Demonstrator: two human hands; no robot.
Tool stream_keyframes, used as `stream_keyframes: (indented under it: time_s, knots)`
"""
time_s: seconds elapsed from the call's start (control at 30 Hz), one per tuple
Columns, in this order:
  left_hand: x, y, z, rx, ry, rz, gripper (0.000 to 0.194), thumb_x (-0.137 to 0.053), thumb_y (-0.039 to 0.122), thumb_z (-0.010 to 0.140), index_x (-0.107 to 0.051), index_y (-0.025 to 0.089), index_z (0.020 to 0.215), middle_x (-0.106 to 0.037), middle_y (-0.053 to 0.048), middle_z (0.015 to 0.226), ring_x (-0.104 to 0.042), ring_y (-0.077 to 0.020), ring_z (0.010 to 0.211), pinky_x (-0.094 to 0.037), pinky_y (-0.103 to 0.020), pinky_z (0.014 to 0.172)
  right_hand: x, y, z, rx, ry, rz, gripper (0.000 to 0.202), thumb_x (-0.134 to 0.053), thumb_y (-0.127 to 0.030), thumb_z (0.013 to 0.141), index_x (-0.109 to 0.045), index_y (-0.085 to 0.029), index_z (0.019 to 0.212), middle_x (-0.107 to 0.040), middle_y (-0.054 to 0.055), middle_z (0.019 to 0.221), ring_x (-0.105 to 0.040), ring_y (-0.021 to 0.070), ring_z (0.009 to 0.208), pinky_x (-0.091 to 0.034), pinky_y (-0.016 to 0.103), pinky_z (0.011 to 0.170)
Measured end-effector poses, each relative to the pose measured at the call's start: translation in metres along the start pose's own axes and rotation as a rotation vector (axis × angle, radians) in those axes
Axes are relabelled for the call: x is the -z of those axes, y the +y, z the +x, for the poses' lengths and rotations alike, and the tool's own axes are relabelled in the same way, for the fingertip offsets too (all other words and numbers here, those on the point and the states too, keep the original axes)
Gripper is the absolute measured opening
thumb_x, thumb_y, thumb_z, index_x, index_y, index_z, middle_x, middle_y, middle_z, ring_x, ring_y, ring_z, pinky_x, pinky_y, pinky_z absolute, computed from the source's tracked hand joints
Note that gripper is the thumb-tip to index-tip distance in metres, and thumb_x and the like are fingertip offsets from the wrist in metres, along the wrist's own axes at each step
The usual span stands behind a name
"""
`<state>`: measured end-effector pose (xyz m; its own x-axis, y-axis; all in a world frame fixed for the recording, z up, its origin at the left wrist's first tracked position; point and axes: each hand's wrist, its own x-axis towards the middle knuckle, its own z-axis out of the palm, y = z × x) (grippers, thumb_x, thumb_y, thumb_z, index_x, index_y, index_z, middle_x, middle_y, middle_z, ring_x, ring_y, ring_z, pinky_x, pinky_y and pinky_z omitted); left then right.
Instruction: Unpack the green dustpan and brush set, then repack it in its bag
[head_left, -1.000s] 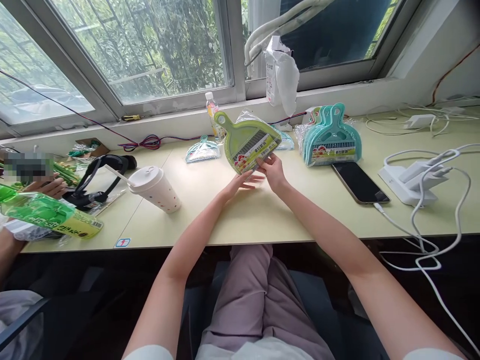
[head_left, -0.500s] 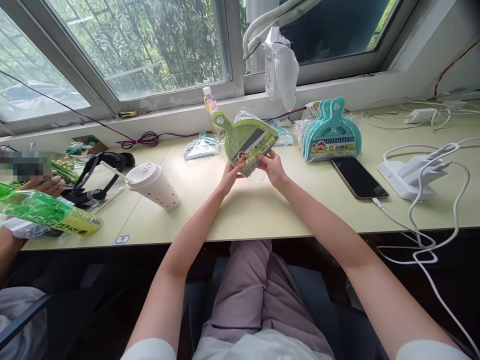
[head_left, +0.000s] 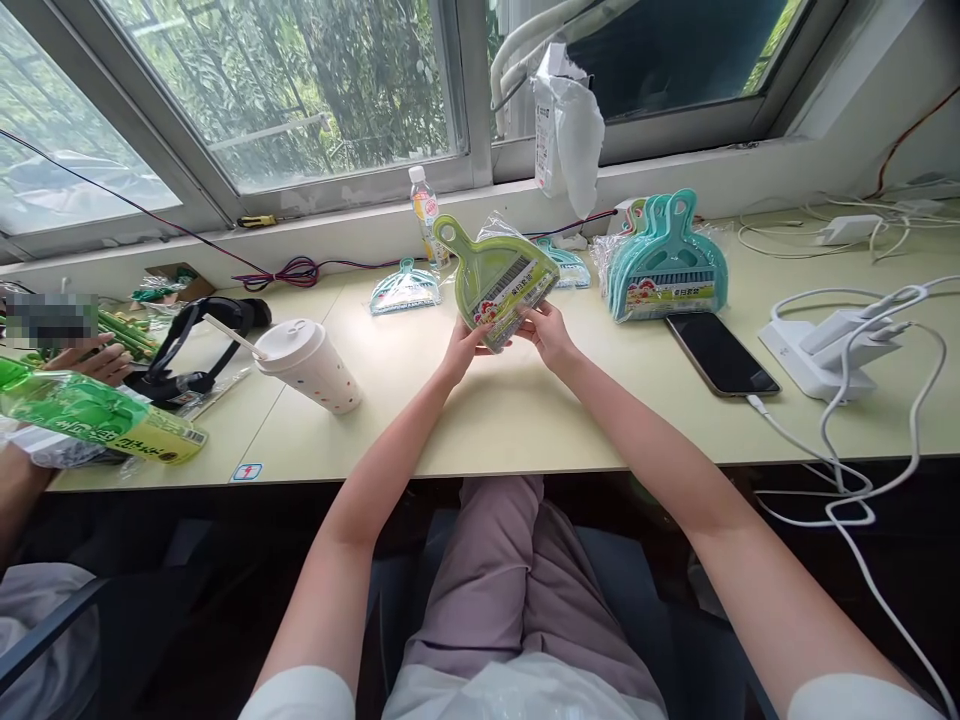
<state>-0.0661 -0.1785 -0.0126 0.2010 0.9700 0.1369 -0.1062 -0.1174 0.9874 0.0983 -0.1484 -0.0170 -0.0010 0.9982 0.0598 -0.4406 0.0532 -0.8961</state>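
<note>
A green dustpan set (head_left: 491, 268) in clear plastic wrap, with a brush and a printed label across its front, is held tilted above the table, its handle to the upper left. My left hand (head_left: 463, 352) grips its lower left edge. At its lower right edge, my right hand (head_left: 549, 335) pinches the wrap and pan. Several wrapped teal dustpan sets (head_left: 667, 262) stand bunched together to the right. Behind the held set lie two teal packs: a small dustpan set (head_left: 406, 288) on the left and another (head_left: 568, 266) partly hidden.
A white lidded cup (head_left: 311, 368) with a straw stands left, beside a black strap device (head_left: 187, 345) and a green drink bottle (head_left: 97, 415). Another person's hand (head_left: 90, 360) is at far left. Right are a phone (head_left: 720, 352) and a white charger (head_left: 817, 355) with cables.
The dustpan set stays in both hands at nearly the same tilt. The whole view has shifted very slightly; nothing was let go.
</note>
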Motion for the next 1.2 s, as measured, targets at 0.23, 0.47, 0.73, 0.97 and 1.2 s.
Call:
stream_keyframes:
  time_s: [0.23,0.47,0.73,0.97,1.2]
  knots:
    - [0.003,-0.002,0.0,-0.002,-0.011,0.02,0.064,-0.068,0.041,0.079,-0.039,0.025,0.133,-0.068,-0.011,0.126,-0.076,-0.0263,0.082,-0.059,-0.042,0.078,0.002,-0.004,0.0,-0.097,0.001,-0.005,0.017,-0.072,-0.019,0.083,-0.061,-0.021,0.096,-0.078,0.002,0.091,-0.076,0.0182,0.075,-0.066,0.043,0.09]
    - [0.003,0.001,0.0,0.013,-0.008,0.043,0.062,-0.068,0.04,0.079,-0.04,0.024,0.132,-0.069,-0.011,0.123,-0.075,-0.0238,0.075,-0.06,-0.039,0.074,0.004,-0.005,0.0,-0.11,0.008,-0.052,0.012,-0.071,-0.018,0.085,-0.063,-0.019,0.094,-0.077,0.004,0.093,-0.076,0.018,0.072,-0.066,0.046,0.09]
    - [0.004,0.004,-0.002,0.062,-0.018,0.022,0.062,-0.069,0.034,0.077,-0.042,0.024,0.132,-0.07,-0.008,0.115,-0.074,-0.0225,0.074,-0.061,-0.041,0.074,0.006,-0.002,0.001,-0.157,0.011,-0.131,0.008,-0.071,-0.02,0.086,-0.064,-0.018,0.09,-0.077,0.003,0.082,-0.074,0.0156,0.067,-0.066,0.04,0.086]
    - [0.026,0.009,0.01,0.124,0.188,-0.205,0.056,-0.062,0.016,0.068,-0.053,0.019,0.122,-0.071,-0.006,0.107,-0.071,-0.0207,0.078,-0.065,-0.042,0.074,0.03,-0.011,0.015,-0.11,-0.076,-0.587,0.012,-0.069,-0.026,0.088,-0.067,-0.019,0.098,-0.08,0.01,0.09,-0.077,0.0247,0.073,-0.063,0.051,0.085]
    - [0.046,0.012,0.016,0.242,0.298,-0.293,0.04,-0.055,0.015,0.073,-0.058,0.014,0.113,-0.07,-0.007,0.088,-0.068,-0.0174,0.066,-0.057,-0.025,0.055,0.042,-0.008,0.017,0.566,-0.107,-1.007,0.074,-0.065,-0.002,0.075,-0.051,-0.031,0.142,-0.05,0.004,0.157,-0.04,0.0305,0.149,-0.032,0.059,0.123]
